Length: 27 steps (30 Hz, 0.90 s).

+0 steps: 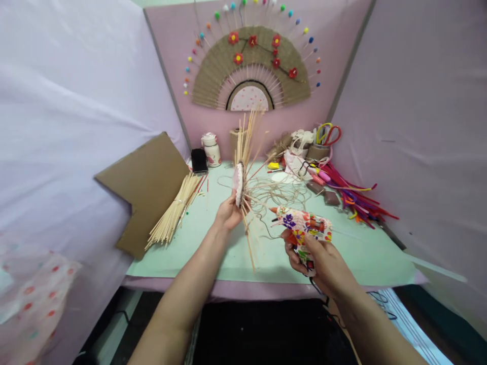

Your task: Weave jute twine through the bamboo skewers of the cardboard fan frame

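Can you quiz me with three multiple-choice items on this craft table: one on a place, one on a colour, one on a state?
1. Where does the loose bundle of wooden sticks lie?
A. left of the left hand
B. under the scissors
C. on the wall

2. What colour is the table mat?
A. red
B. pale green
C. black

3. What does the right hand hold?
A. nothing
B. a cup
C. a patterned glue gun

Answers: A, the bundle rests beside the cardboard; B, the mat is mint-toned; C, its fingers wrap the gun's handle.
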### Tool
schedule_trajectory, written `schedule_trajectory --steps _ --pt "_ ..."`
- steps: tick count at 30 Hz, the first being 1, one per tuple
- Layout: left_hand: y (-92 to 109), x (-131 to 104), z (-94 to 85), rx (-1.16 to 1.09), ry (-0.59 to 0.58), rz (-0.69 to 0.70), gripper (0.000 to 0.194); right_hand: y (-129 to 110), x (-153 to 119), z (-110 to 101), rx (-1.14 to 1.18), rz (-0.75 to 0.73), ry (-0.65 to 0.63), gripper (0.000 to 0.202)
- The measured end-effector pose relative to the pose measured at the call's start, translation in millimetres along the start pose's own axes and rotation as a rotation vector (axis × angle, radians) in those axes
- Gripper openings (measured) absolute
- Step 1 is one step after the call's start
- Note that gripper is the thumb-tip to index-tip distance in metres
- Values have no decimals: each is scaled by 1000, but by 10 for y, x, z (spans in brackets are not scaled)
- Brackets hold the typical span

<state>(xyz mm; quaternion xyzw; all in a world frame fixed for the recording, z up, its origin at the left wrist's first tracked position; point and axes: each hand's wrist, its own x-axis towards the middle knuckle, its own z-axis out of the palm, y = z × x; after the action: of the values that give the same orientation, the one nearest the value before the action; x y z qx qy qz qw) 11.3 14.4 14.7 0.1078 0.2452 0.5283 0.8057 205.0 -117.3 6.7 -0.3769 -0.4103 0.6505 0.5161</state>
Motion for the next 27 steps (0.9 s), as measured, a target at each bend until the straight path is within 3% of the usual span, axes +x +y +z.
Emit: schedule_trajectory --steps 8,13,27 --pt "-84 -30 -184 -192 -113 -78 46 183 7 273 -245 67 -171 51" --pt "-96 -1 -251 -250 -163 -101 49 234 39 317 -248 99 -158 52" --pt "-136 -38 -222 -321 -119 -35 47 288 67 417 -219 128 -196 60"
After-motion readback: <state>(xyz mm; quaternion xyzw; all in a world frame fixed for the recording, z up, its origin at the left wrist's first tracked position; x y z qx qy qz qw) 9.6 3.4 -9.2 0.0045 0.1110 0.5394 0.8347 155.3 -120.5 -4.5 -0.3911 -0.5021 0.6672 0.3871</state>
